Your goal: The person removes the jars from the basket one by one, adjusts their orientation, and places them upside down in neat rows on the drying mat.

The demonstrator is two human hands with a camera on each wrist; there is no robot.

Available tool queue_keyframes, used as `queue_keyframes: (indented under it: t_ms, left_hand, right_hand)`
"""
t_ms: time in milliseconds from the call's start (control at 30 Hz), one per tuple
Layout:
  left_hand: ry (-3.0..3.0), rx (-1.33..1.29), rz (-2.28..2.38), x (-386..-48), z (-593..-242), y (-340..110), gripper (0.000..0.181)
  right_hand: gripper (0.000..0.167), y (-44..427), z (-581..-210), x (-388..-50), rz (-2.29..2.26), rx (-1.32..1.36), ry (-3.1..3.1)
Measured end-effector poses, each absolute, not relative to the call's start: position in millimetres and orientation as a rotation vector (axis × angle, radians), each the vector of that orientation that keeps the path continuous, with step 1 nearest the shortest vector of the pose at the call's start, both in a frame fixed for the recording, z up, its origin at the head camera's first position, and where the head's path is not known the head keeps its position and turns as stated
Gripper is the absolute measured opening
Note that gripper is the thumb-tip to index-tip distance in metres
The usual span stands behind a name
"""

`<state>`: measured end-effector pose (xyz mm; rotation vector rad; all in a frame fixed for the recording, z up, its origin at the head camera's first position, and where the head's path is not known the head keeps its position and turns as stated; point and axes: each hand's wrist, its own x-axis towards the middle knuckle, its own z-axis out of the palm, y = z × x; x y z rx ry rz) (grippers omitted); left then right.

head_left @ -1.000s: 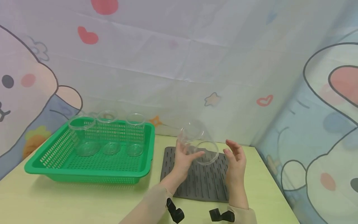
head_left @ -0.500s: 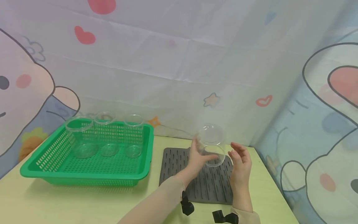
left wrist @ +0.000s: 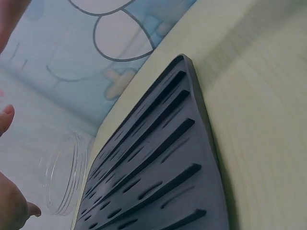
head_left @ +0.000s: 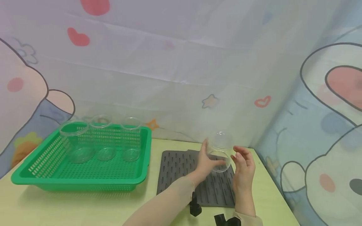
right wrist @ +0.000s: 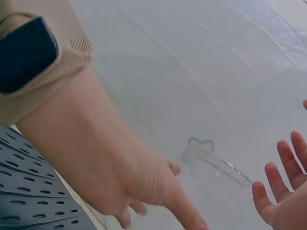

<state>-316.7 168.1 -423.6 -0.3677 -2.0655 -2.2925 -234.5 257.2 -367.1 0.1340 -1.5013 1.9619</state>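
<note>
In the head view my left hand (head_left: 207, 161) grips a clear plastic cup (head_left: 221, 143) from its left side, thumb across the front. The cup is upside down, its rim facing down and toward me, over the back right part of a dark grey ridged mat (head_left: 176, 169). Just right of the cup is my right hand (head_left: 244, 166), its fingers loosely bent and holding nothing; contact with the cup cannot be made out. The left wrist view catches the cup's rim (left wrist: 62, 177) beyond the mat's edge. Part of the cup is hard to see against the pale backdrop.
On the left of the pale yellow table (head_left: 85, 210) stands a green plastic basket (head_left: 79, 181). Three clear cups stand upright inside it: a wide cup (head_left: 77, 144), a middle cup (head_left: 104, 141) and a right cup (head_left: 131, 141). A printed cloth (head_left: 158, 62) hangs behind the table.
My left hand has carried the cup to the right and slightly down, toward my right hand. The cup's sideways tilt has lessened. My right hand has shifted slightly right.
</note>
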Motion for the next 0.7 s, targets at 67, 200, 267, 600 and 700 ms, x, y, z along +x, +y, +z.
queue_keyframes:
  t_ms: [67, 200, 267, 600, 700]
  left_hand:
    - [-2.095, -0.382, -2.261, -318, -424, 172, 0.113]
    - [-2.118, -0.414, -2.216, -322, -426, 178, 0.112]
    - [-2.126, -0.42, -2.201, -324, -427, 179, 0.112]
    - [-2.191, -0.456, -2.135, -328, -430, 185, 0.109]
    - [-2.206, -0.452, -2.125, -329, -432, 186, 0.11]
  right_hand:
    - [0.019, 258, -367, -234, 1.969, 0.141, -1.49]
    - [0.019, 259, -366, -233, 1.971, 0.155, -1.475]
    - [0.019, 259, -366, -232, 1.97, 0.163, -1.469]
    - [0.018, 263, -365, -232, 1.991, 0.188, -1.412]
    - [0.018, 264, -366, -231, 1.988, 0.178, -1.423]
